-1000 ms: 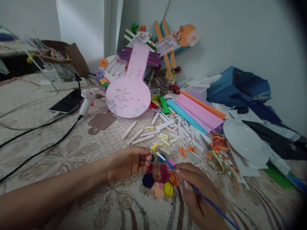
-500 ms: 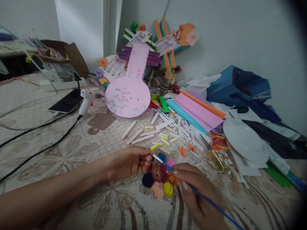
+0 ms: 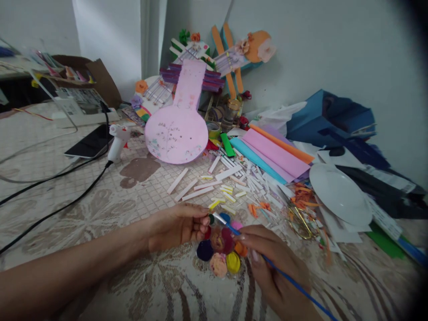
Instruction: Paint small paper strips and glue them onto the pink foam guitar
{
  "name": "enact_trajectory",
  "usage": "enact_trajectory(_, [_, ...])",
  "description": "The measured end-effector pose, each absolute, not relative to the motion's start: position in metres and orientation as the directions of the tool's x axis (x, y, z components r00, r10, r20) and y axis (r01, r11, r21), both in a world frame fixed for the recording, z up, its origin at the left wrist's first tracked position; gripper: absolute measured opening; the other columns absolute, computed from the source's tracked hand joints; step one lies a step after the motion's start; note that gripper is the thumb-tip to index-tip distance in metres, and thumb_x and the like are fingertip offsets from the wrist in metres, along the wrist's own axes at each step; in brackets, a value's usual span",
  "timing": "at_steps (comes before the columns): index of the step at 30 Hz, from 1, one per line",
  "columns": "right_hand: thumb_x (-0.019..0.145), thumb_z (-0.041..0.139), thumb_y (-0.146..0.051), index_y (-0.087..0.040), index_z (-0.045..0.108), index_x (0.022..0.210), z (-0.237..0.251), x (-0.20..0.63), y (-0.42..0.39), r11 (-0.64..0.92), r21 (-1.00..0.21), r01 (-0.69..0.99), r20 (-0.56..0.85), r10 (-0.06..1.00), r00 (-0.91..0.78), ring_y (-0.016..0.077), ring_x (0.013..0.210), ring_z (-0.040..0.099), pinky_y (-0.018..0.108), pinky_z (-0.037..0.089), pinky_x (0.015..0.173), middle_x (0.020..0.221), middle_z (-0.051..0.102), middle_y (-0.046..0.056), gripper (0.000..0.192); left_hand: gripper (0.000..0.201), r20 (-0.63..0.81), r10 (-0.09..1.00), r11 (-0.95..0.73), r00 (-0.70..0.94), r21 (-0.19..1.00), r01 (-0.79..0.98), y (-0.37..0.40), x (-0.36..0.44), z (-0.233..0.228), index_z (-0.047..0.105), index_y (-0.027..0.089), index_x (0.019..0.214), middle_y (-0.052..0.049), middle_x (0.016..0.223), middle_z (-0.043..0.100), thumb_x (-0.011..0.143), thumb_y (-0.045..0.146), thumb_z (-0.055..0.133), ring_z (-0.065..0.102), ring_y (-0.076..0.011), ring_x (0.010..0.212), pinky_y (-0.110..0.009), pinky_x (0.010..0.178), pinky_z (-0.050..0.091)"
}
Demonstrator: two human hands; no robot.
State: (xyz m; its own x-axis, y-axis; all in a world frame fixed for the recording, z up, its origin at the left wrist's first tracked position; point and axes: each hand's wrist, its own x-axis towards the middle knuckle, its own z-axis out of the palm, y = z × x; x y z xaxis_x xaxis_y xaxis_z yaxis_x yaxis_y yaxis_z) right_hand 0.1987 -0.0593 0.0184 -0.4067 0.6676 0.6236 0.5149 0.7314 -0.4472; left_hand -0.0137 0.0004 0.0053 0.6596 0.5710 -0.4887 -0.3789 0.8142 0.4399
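My left hand (image 3: pixel 182 225) reaches in from the left, thumb and fingertips pinched on one end of a small yellow-painted strip (image 3: pixel 216 203). In my right hand (image 3: pixel 279 263) is a blue-handled paintbrush (image 3: pixel 231 228), its flat bristle end pointing up and left, right beside the pinched fingertips. Whether the bristles touch the strip I cannot tell. Below both hands sits a flower-shaped paint palette (image 3: pixel 218 240) with several colours, including a yellow paint well (image 3: pixel 233 263). Several white and yellow-marked strips (image 3: pixel 197 192) lie just beyond my left hand.
A pink guitar-shaped craft piece (image 3: pixel 176 133) leans at the back. To the left are a white glue gun (image 3: pixel 117 142) with a black cord and a phone (image 3: pixel 88 141). On the right lie coloured paper sheets (image 3: pixel 274 154), gold-handled scissors (image 3: pixel 302 223) and a white plate (image 3: pixel 339 194).
The whole view has shifted slightly left. Both hands keep nearly the same pose, with the brush tip still close to the left fingertips.
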Motion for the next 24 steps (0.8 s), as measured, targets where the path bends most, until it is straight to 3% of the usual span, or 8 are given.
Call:
enact_trajectory(5, [0.08,0.046,-0.004,-0.014,0.056,0.107,0.018,0.2,-0.0592,0.763,-0.436,0.478,0.631,0.637,-0.443,0.014,0.099,0.06,0.024,0.053,0.083,0.101,0.063,0.008,0.03,0.014,-0.488,0.573,0.812,0.659,0.447,-0.375,-0.0002,-0.0141,0.0049,0.06,0.009,0.066,-0.001,0.064,0.057,0.076,0.017,0.066,0.054,-0.0082,0.06,-0.018,0.063,0.044])
enact_trajectory(9, [0.08,0.048,-0.004,-0.014,0.056,0.108,0.0168,0.2027,-0.0594,0.733,-0.414,0.54,0.629,0.659,-0.412,0.0143,0.102,0.059,0.025,0.052,0.086,0.104,0.063,0.009,0.031,0.015,-0.494,0.56,0.823,0.665,0.426,-0.377,0.0004,-0.0145,0.0044,0.06,0.009,0.065,-0.001,0.064,0.057,0.074,0.017,0.068,0.054,-0.0079,0.06,-0.018,0.062,0.044])
enact_trajectory(24, [0.081,0.047,-0.007,-0.017,0.057,0.108,0.0175,0.2059,-0.0582,0.741,-0.411,0.531,0.633,0.651,-0.419,0.0183,0.096,0.064,0.03,0.056,0.078,0.099,0.066,0.009,0.03,0.015,-0.482,0.558,0.821,0.676,0.438,-0.366,0.0005,-0.0151,0.0041,0.059,0.009,0.066,-0.001,0.063,0.057,0.075,0.017,0.068,0.055,-0.0081,0.06,-0.019,0.062,0.043])
